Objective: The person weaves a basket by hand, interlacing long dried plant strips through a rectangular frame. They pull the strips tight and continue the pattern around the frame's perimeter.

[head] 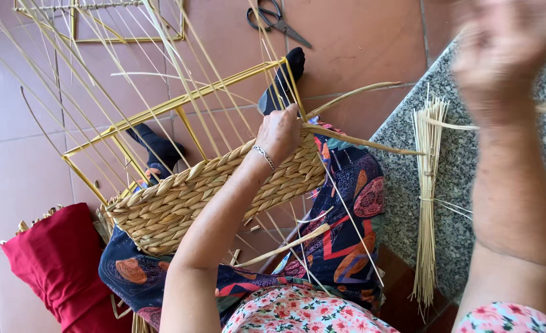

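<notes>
I see a person weaving a basket [180, 203] on their lap. The woven part is a thick braided band that runs along the bottom of a yellow wire frame [180, 105]. Thin straw sticks [106, 68] stand up through the frame like a fan.

The left hand [279, 132] rests on the top edge of the woven band, at its right end. Its grip is closed down on the braid and pins it there. A flat strand [359, 140] comes out from under this grip and runs off to the right.

The right hand [501, 46] is raised high, up and to the right of that grip. It is blurry. A strand seems to pass by it, but I cannot tell if its grip is closed on it.

I think the step in hand is pulling the strand tight. I judge the next move needs the strand tucked behind the next stick while the left grip keeps the braid from slipping.

The basket holds nothing I can see; it is only a wall so far. A tied bundle of straw [427, 203] lies on the grey stone surface [402, 185], right of the left grip. Scissors [276, 21] lie on the floor, above it. A red cloth [57, 265] sits lower left.
</notes>
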